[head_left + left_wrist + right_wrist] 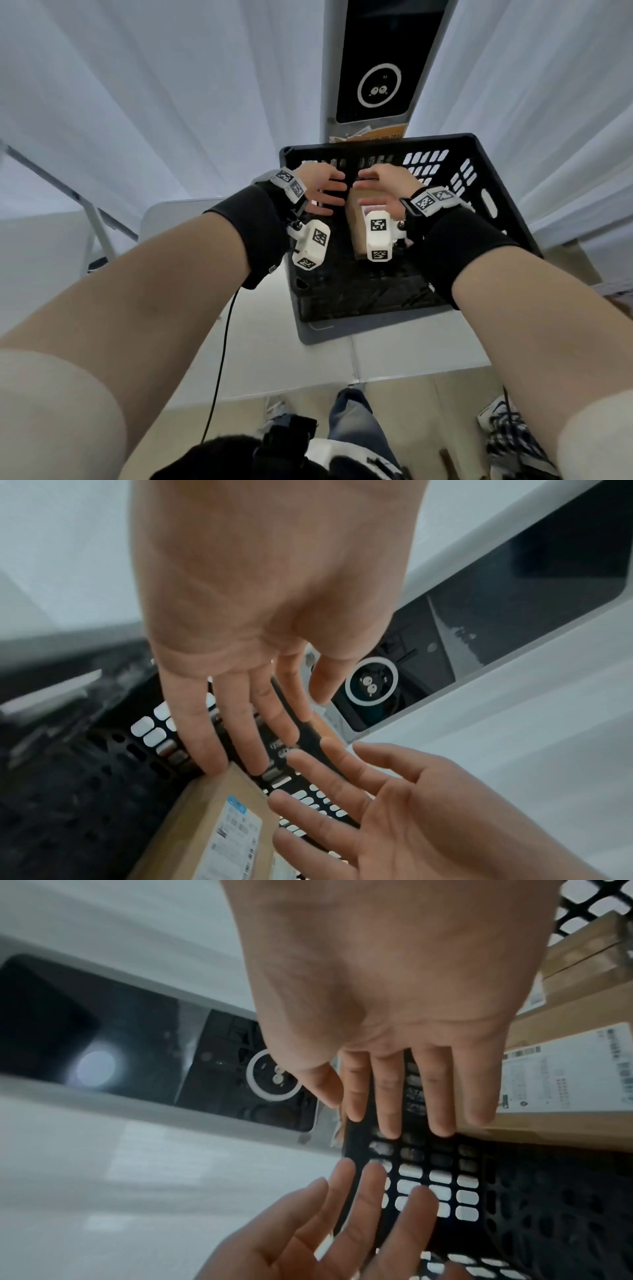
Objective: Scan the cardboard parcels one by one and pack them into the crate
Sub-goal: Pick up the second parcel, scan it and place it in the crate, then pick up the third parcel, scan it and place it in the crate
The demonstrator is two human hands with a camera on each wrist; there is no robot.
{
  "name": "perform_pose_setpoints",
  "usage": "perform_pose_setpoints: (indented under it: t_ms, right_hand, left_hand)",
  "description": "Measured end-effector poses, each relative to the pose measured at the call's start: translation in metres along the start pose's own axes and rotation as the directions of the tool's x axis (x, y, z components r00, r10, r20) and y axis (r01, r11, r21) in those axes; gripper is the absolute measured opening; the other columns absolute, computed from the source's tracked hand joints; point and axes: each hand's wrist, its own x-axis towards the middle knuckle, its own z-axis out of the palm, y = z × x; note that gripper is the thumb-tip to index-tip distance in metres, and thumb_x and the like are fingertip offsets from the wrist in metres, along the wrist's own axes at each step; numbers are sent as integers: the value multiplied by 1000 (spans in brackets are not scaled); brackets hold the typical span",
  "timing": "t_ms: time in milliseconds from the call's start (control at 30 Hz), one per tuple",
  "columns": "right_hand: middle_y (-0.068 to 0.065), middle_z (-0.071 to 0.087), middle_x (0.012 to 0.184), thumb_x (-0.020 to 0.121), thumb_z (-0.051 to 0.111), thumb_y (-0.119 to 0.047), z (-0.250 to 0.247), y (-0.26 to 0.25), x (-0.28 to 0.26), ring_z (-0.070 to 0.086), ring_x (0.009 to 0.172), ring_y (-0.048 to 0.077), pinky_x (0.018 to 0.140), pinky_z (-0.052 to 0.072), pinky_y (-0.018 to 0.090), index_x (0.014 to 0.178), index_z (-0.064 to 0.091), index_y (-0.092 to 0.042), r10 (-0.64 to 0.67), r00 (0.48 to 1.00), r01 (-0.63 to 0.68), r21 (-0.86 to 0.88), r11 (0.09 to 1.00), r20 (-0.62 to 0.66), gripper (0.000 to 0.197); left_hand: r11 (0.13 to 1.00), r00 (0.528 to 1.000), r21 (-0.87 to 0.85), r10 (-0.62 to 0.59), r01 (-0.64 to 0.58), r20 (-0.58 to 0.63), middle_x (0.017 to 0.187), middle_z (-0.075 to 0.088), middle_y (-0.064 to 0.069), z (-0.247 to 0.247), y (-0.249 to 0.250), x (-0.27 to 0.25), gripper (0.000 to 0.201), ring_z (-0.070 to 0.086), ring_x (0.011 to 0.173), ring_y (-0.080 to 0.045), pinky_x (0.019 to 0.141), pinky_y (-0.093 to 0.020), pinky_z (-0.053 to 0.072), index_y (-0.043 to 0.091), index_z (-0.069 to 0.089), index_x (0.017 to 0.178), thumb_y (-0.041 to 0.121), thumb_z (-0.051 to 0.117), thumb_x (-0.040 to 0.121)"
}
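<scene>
A black perforated crate stands on the white table. A brown cardboard parcel with a white label stands on edge inside it. Both hands reach over the crate with straight, spread fingers and hold nothing. My left hand is just left of the parcel. In the left wrist view, its fingertips lie at the far corner of the parcel, and I cannot tell if they touch. My right hand hovers over the parcel's top. The right wrist view shows the labelled parcel and a second parcel behind my right hand.
A grey post with a black scanner screen and white ring rises behind the crate. White curtains hang all around. The crate sits on a grey base on the table. A black cable hangs from my left wrist.
</scene>
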Motion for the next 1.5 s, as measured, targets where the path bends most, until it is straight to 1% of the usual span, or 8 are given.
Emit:
perform_pose_setpoints:
  t_ms: [133, 600, 867, 1000, 1100, 1167, 1300, 1500]
  right_hand:
    - [5, 69, 119, 96, 48, -28, 55, -9, -20, 65, 96, 33, 82, 55, 43, 128, 59, -14, -43, 997, 43, -4, 999, 70, 36]
    - [-1, 66, 118, 92, 51, -30, 229, 31, -7, 60, 107, 31, 95, 52, 44, 110, 66, -22, 64, 975, -28, -171, 985, 211, 24]
    - [2, 62, 124, 93, 52, -31, 282, 74, 31, 54, 116, 33, 99, 47, 46, 128, 60, -16, 224, 952, -164, -270, 949, 207, 39]
    - [3, 62, 128, 93, 53, -29, 300, 91, 45, 54, 119, 35, 103, 46, 49, 130, 57, -14, 276, 940, -210, -298, 931, 200, 40]
    - [4, 61, 129, 94, 52, -27, 311, 99, 52, 53, 120, 34, 101, 45, 49, 132, 56, -13, 301, 932, -233, -301, 925, 203, 41]
    - [4, 61, 130, 93, 52, -27, 316, 104, 56, 54, 119, 34, 102, 46, 49, 131, 56, -13, 320, 926, -250, -309, 918, 201, 41]
    - [4, 61, 131, 94, 51, -27, 318, 112, 64, 53, 121, 35, 105, 45, 52, 132, 56, -14, 337, 920, -269, -304, 914, 200, 41]
    - [6, 56, 140, 98, 47, -34, 326, 121, 69, 52, 126, 36, 109, 40, 56, 139, 50, -18, 397, 875, -279, -381, 881, 278, 43]
  left_hand:
    - [999, 998, 31, 42, -40, -45, 102, 71, 4, -41, -12, -29, 16, 69, 99, -24, 95, -44, 53, 16, 64, 102, 23, 50, 100]
    - [991, 940, -82, -127, 106, -318, 112, 66, -3, -195, -127, -47, 22, 60, 98, -28, 89, -41, 51, 14, 64, 112, 25, 47, 102]
    - [994, 820, -60, -108, 90, -561, 103, 54, -8, -257, -189, -21, 18, 52, 84, -23, 75, -33, 47, 18, 60, 91, 7, 47, 97]
    - [986, 694, -14, -128, 168, -708, 92, 53, -9, -277, -213, -17, 5, 52, 88, -26, 79, -31, 47, 11, 54, 89, 7, 58, 88]
    - [934, 637, 56, -197, 354, -745, 131, 55, -20, -284, -231, -11, 64, 56, 119, -36, 97, -37, 45, 3, 42, 138, 28, 69, 85]
    - [919, 658, 56, -235, 389, -715, 145, 47, -23, -286, -239, -8, 86, 50, 131, -38, 106, -41, 41, 0, 28, 151, 33, 73, 84]
    - [905, 749, 83, -291, 418, -595, 137, 59, -17, -285, -249, 1, 63, 58, 124, -31, 101, -33, 47, -2, 53, 139, 25, 75, 87]
    - [909, 763, 77, -294, 409, -575, 129, 62, -15, -279, -253, 13, 66, 62, 118, -32, 100, -42, 51, -4, 56, 132, 34, 77, 83]
